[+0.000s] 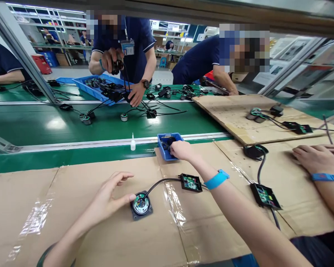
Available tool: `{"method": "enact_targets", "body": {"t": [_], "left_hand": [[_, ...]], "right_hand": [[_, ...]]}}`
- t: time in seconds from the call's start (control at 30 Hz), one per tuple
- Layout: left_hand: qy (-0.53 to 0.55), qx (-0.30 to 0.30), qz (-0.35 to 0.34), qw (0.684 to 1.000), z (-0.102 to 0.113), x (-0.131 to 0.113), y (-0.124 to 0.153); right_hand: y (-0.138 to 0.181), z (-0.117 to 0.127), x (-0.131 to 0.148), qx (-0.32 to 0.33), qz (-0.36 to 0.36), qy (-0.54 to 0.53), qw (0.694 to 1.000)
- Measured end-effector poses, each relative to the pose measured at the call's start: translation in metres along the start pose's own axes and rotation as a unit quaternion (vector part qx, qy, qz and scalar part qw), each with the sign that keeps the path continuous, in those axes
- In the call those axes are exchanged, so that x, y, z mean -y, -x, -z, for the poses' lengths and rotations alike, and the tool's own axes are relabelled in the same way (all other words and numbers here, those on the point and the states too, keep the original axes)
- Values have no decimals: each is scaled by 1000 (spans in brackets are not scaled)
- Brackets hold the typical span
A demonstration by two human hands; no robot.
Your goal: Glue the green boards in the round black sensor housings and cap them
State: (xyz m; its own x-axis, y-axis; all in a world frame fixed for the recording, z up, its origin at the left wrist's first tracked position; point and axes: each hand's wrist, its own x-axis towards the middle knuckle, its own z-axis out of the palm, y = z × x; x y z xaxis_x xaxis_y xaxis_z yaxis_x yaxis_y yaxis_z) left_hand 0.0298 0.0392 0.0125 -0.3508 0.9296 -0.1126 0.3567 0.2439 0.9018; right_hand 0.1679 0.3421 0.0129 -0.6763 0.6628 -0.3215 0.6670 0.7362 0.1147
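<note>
My left hand [113, 194] is open over the cardboard, its thumb at the upper left edge of a round motor [140, 204] on a square black base. A black cable [161, 180] links that motor to an open black box with a green circuit board [191, 182]. My right hand [180, 150] reaches into a small blue bin [169, 158] of dark parts. Its fingers are curled among the parts, and their tips are hidden. A blue wristband [217, 179] circles my right wrist.
A small white dropper bottle [133, 144] stands left of the bin. At right, a neighbour's hands [317, 159] rest near another boxed board [265, 196]. Across the green belt [58, 124], a co-worker handles cabled motors over a blue tray [80, 86]. A raised cardboard sheet [233, 118] carries more motors.
</note>
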Motion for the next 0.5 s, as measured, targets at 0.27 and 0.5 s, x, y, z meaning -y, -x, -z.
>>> {"method": "enact_targets", "body": {"t": [0.27,0.5], "left_hand": [[18,-14,-1,1000,-8,3,-12],[283,-8,-32,958,-40,-19,-36]], "right_hand": [[5,10,-5,-78,53,-102,990],[83,16,51,-148,234,-341,898]]}}
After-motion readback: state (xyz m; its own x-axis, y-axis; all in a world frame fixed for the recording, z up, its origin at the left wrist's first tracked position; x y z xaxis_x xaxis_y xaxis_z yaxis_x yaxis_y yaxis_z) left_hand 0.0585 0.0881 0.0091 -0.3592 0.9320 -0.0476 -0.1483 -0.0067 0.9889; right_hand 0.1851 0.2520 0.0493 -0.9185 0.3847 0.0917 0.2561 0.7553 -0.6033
